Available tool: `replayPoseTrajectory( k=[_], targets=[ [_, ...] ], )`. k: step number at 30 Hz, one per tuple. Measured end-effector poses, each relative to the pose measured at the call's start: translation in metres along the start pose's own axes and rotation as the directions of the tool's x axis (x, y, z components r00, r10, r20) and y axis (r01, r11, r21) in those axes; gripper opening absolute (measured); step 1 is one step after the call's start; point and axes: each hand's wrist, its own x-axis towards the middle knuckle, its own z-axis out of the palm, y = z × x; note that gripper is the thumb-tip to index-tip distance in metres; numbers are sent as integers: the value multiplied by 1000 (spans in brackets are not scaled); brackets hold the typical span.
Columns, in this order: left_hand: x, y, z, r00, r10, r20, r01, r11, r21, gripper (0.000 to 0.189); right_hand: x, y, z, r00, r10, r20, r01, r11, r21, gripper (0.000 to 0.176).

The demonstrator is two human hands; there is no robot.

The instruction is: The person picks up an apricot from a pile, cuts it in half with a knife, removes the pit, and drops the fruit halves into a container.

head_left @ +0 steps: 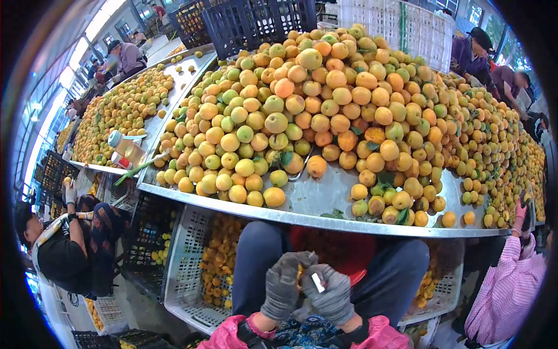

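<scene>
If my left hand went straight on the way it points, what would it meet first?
Probably the metal table rim, past the red tub; how high your left hand sits is unclear.

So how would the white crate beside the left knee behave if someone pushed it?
The crate would probably stay stiff, as its lattice walls look like moulded plastic. With this much fruit inside, it may feel heavy. The fruit lies loose, so it could shift or roll at a hard shove.
</scene>
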Motion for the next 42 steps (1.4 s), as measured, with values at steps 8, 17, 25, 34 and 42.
replayPoseTrajectory(
  k=[8, 17, 25, 34, 42],
  targets=[
    [-10, 69, -102, 987, -120, -109, 111, 990, -82, 35, -8, -5, -24, 984, -177, 18, 173, 974, 145, 24],
    [44, 114, -98, 921, 385, 63, -159, 223, 962, 28, -2, 45, -64, 954, 87, 285, -27, 978, -207, 41],
    [219, 70, 30, 967, 56, 248, -246, -46, 968, 28, 3, 21, -82, 980, 25, 198, -27, 1000, 6, 40],
    [250, 24, 70, 952, -22, 307, -298, -310, 903, 58, 9, 12, -103, 937, 344, 66, -348, 895, 278, 25],
    [235, 22, 60, 980, -18, 200, -201, -73, 977, 62, 6, 25, -98, 936, 350, 26, -325, 836, 442, 25]
  ],
)
